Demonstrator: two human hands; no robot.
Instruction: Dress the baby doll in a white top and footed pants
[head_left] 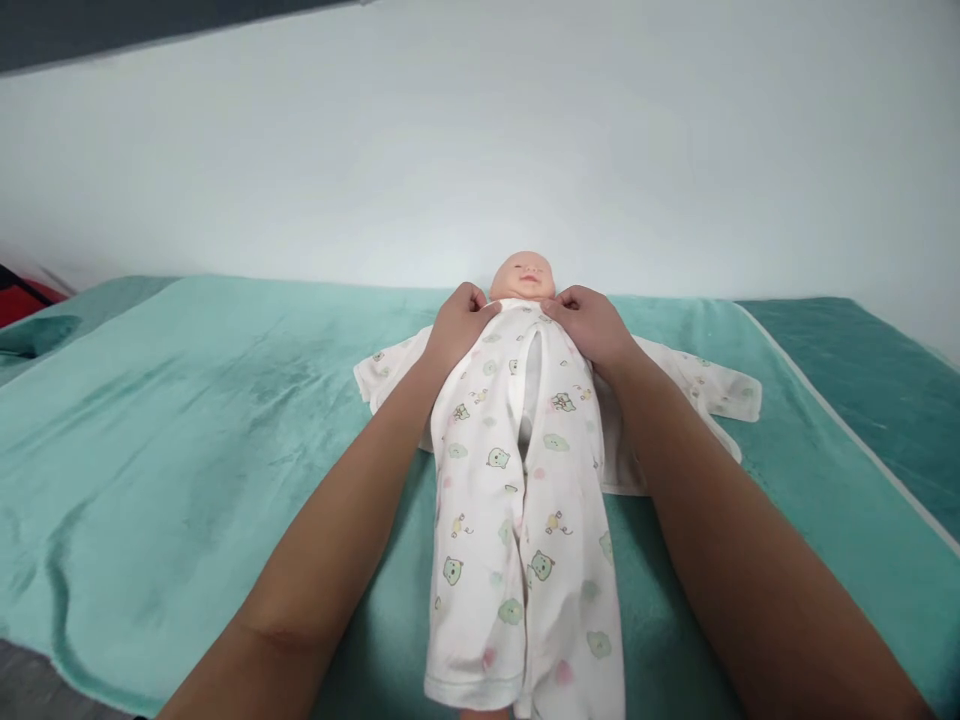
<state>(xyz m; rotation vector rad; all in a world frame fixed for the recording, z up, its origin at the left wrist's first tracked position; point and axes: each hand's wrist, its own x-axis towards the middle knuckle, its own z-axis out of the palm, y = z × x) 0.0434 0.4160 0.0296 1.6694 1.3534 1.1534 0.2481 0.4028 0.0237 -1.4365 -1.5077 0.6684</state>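
A baby doll [523, 274] lies on its back on a teal blanket [187, 420], head toward the wall. It wears a white romper [517, 520] printed with small green animals, open down the front of the chest. My left hand [459, 322] has its fingers curled on the romper's collar at the doll's shoulder on the left of the picture. My right hand [586, 322] grips the collar on the other side the same way. Both sleeves lie spread out flat to the sides.
A pale wall [480, 150] rises right behind the doll's head. A darker teal cover [862, 380] shows at the right beyond the blanket's white edge. A red and black object [19, 295] sits at the far left.
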